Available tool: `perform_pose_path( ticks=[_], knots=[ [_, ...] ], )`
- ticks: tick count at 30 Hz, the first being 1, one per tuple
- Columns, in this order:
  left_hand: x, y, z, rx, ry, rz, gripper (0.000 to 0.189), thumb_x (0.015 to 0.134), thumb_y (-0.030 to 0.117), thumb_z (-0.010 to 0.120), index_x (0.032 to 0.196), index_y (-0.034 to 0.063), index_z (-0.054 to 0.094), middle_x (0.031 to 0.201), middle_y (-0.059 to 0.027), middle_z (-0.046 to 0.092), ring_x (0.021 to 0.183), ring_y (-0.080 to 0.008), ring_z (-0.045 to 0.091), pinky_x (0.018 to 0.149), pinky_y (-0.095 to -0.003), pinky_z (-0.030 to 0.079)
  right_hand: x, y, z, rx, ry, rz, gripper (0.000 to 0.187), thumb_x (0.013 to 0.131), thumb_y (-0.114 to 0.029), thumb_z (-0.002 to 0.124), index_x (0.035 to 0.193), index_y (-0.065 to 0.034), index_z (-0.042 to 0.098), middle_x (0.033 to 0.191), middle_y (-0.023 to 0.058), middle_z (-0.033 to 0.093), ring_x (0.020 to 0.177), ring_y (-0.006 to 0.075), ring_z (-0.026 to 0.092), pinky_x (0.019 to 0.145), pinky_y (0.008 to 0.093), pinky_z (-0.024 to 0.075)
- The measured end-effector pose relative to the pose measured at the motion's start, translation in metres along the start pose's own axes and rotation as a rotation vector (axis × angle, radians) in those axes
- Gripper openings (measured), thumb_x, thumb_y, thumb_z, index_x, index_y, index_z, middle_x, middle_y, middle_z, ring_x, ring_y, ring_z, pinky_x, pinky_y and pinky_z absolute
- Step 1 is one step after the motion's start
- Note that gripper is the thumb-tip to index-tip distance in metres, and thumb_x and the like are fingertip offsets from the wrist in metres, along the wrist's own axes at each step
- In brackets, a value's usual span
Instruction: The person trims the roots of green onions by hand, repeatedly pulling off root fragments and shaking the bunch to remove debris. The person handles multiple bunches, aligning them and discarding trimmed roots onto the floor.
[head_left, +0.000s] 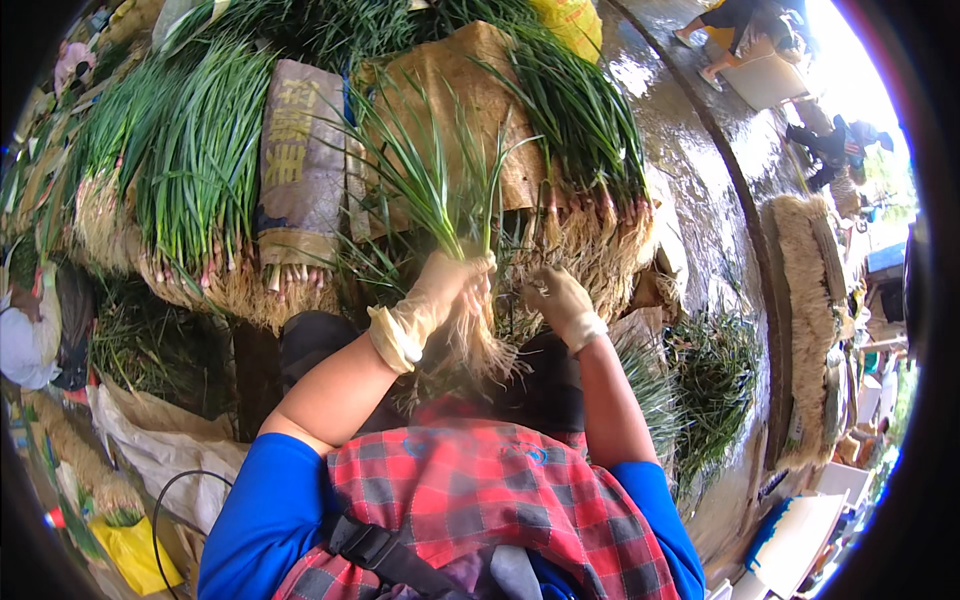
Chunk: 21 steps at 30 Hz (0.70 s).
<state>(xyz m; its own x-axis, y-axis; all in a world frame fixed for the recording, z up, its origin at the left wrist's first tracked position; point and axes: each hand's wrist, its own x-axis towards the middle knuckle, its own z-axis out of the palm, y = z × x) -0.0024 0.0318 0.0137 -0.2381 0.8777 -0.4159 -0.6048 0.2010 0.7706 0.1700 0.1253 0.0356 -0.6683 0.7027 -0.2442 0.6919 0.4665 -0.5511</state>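
Note:
My left hand, in a pale rubber glove, grips a bunch of green seedlings just above their roots. The leaves fan upward, while pale, stringy roots hang below the fist towards my lap. To the right, my right hand, gloved the same way, has its fingers curled near the roots of a stacked pile of seedlings. Whether its fingertips hold anything is too small to tell. Behind the held bunch lies a brown woven sack.
Rows of seedlings lie left of a printed sack. Loose green leaves are heaped at my right beside wet pavement. A long bank of roots stands beyond. People are at the upper right. A white sheet lies lower left.

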Motion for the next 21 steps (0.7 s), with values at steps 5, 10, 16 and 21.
perform_pose_path(
  ticks=[5,10,16,21],
  knots=[
    [0.016,-0.034,-0.007,0.191,-0.067,-0.031,0.014,0.075,0.002,0.063,0.088,0.0015,0.058,0.073,-0.0057,0.062,0.06,-0.0137,0.059,0.052,-0.0229,0.049,0.051,-0.04,0.021,0.627,0.055,0.193,0.041,0.088,-0.021,0.048,0.124,-0.0009,0.041,0.12,0.0145,0.049,0.105,0.0209,0.05,0.091,0.029,0.0406],
    [0.001,-0.016,0.011,-0.094,0.065,-0.011,0.012,0.079,0.008,0.062,0.088,0.0031,0.055,0.068,-0.006,0.061,0.052,-0.0152,0.058,0.043,-0.0235,0.047,0.035,-0.053,0.019,0.645,0.161,0.266,0.03,0.09,-0.022,0.046,0.109,0.0001,0.051,0.101,0.0118,0.055,0.093,0.0141,0.053,0.083,0.0271,0.0424],
    [-0.007,-0.004,0.013,-0.111,0.091,0.203,0.015,0.08,0.014,0.063,0.078,0.0033,0.052,0.064,-0.0072,0.059,0.044,-0.0156,0.056,0.032,-0.0246,0.044,0.053,0.013,0.028,0.252,0.307,0.028,0.019,0.087,-0.022,0.052,0.092,-0.0051,0.059,0.077,0.0052,0.061,0.066,0.0122,0.055,0.06,0.0238,0.0445],
    [-0.008,0.009,0.007,-0.119,0.09,0.222,0.018,0.079,0.019,0.065,0.082,0.0038,0.055,0.064,-0.0069,0.058,0.042,-0.0148,0.056,0.033,-0.0239,0.045,0.09,0.022,-0.009,0.066,0.595,0.212,0.025,0.081,-0.027,0.057,0.095,-0.007,0.059,0.096,0.0116,0.059,0.081,0.0218,0.059,0.073,0.0343,0.0482]
  ],
)
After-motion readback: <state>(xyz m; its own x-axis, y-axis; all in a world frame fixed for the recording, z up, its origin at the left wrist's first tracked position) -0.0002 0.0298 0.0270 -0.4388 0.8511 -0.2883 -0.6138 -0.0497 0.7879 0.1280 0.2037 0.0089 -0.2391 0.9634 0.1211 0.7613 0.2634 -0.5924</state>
